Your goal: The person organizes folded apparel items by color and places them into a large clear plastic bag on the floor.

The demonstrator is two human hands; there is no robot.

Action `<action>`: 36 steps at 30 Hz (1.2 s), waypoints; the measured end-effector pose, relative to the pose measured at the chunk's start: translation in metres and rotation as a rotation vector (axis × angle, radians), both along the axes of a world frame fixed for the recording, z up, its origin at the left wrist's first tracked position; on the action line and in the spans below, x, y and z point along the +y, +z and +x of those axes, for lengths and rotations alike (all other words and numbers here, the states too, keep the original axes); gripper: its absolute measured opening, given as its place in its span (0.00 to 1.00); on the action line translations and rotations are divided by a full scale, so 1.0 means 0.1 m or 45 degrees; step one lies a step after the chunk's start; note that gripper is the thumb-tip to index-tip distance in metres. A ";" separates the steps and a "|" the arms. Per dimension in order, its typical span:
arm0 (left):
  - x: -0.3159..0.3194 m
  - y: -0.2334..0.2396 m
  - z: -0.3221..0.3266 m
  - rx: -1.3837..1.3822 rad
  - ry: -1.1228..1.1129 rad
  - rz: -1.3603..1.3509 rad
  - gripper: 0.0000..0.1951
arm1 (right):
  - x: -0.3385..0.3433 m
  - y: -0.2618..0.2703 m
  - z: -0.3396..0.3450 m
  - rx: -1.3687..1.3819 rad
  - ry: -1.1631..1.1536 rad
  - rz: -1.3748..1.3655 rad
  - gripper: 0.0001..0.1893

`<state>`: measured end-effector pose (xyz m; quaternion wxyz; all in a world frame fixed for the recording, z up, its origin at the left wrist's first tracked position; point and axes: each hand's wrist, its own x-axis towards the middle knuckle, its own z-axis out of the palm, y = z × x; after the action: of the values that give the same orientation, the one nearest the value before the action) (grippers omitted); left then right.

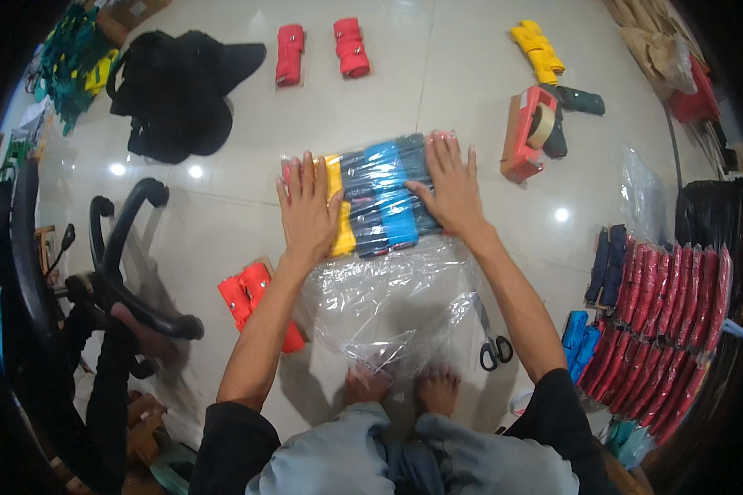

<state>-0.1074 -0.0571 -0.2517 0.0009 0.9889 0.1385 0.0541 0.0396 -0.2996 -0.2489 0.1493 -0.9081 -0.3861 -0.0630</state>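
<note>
Colourful rolled fabric pieces (381,192) in yellow, dark blue, bright blue and dark green lie in rows inside a clear plastic bag (396,291) on the floor. My left hand (309,213) rests flat on the bundle's left end, over the yellow and red rolls, fingers slightly apart. Across from it, my right hand (455,189) presses palm down on the right end, its thumb spread over a dark green roll. Neither hand has its fingers closed around anything. The loose part of the bag spreads toward my feet, with scissors (495,352) beside its right edge.
Red rolls (247,294) lie left of my forearm; two more red rolls (290,55) sit farther off. Black caps (176,93) and a chair base (142,309) occupy the left. Rightward are a red tape dispenser (515,145), yellow rolls (537,52) and stacked wrapped red rolls (656,322).
</note>
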 end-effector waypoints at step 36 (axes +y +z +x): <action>-0.22 -0.22 -0.70 -0.279 0.238 -0.593 0.37 | -0.74 -0.03 -0.86 0.308 -0.137 0.292 0.47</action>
<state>-0.1773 -0.0791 -0.2742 0.2383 0.9332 0.2370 0.1275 -0.0462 -0.3741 -0.2514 0.2938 -0.9054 -0.3063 -0.0049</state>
